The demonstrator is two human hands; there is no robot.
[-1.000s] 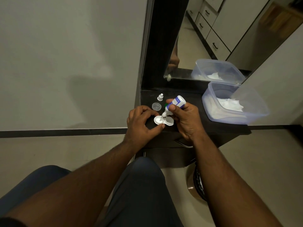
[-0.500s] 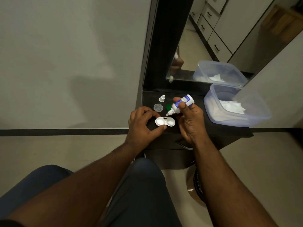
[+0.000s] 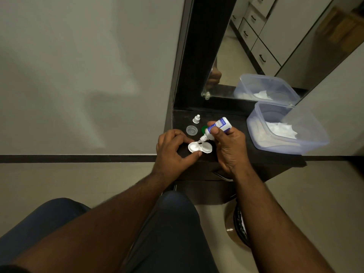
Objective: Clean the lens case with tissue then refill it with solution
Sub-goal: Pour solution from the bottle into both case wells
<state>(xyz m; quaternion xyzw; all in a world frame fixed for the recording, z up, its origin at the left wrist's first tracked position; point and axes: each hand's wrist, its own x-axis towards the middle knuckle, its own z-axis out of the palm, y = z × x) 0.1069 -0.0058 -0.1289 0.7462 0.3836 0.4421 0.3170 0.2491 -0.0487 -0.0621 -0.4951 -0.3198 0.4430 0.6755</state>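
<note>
Item 1, nearest: my left hand (image 3: 173,152), thumb and curled fingers pinching the left end of the case (image 3: 200,147), which lies open on the front of the shelf (image 3: 232,117).

Item 2: my right hand (image 3: 229,146), fingers clamped round the bottle (image 3: 215,128). Half a second ago its nozzle was lifted clear; now it is tipped down again, tip just over the case's left well. I judge wiping is done and refilling is under way; whether the right well is filled, I cannot tell.

Item 3, behind the case: clear cap (image 3: 191,130), green cap (image 3: 204,129), white bottle cap (image 3: 196,119).

Item 4, right: tub (image 3: 283,146) holding tissue (image 3: 281,130).

Item 5, far: mirror (image 3: 275,46) reflecting drawers; plain wall to the left.
</note>
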